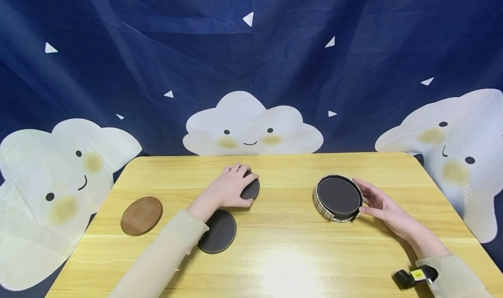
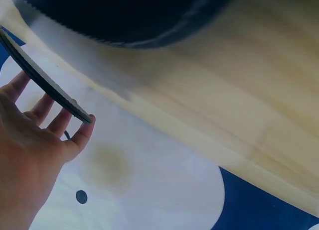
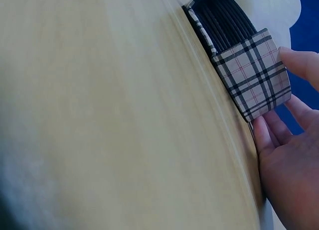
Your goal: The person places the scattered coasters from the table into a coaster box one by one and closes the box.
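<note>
My left hand (image 1: 232,187) grips a dark round coaster (image 1: 251,188) by its edge, thumb at the near side and fingers over the far side. In the left wrist view that coaster (image 2: 47,80) is seen nearly edge-on, tilted, with the fingertips along its rim. On the right, my right hand (image 1: 383,206) holds the side of a round plaid coaster holder (image 1: 324,210), thumb and fingers curved about its wall. Dark coasters (image 1: 339,195) are stacked inside it; the right wrist view shows the stack's edges (image 3: 227,21) through a gap in the plaid wall (image 3: 254,73).
Another dark coaster (image 1: 218,232) lies on the wooden table (image 1: 275,241) beneath my left forearm, partly covered by the sleeve. Farther left lies a brown round coaster (image 1: 141,216). A dark blue cloth with clouds (image 1: 253,123) hangs behind the table's far edge.
</note>
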{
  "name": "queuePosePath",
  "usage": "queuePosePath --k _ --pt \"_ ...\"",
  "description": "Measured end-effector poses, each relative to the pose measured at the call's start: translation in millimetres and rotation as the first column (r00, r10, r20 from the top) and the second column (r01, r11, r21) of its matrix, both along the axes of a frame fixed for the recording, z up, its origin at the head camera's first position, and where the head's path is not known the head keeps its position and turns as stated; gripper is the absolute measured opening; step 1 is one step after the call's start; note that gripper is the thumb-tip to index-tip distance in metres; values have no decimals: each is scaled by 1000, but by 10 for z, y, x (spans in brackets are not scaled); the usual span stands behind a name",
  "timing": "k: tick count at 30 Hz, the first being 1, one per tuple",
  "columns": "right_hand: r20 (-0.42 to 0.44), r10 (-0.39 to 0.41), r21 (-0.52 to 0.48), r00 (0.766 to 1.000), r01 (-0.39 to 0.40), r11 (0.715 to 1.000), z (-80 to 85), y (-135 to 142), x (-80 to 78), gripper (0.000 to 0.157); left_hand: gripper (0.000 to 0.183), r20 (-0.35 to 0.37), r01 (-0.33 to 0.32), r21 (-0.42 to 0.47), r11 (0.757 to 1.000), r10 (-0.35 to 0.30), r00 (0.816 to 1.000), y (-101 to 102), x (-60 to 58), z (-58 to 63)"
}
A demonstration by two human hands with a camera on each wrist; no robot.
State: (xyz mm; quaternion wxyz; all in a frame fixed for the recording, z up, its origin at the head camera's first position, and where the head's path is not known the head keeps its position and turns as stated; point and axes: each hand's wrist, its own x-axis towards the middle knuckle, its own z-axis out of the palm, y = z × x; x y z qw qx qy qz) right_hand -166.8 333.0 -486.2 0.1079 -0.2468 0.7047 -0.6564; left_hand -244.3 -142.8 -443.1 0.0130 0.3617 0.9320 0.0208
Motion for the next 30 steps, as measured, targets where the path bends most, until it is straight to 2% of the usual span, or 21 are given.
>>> queuePosePath --k 13,30 --pt "3 9 -10 1000 -9 1000 8 -8 -4 75 73 -25 71 -16 997 -72 997 293 -39 163" --pt "2 2 -3 1000 -2 1000 -4 -3 -7 76 72 -99 149 -27 989 -151 984 691 -28 253"
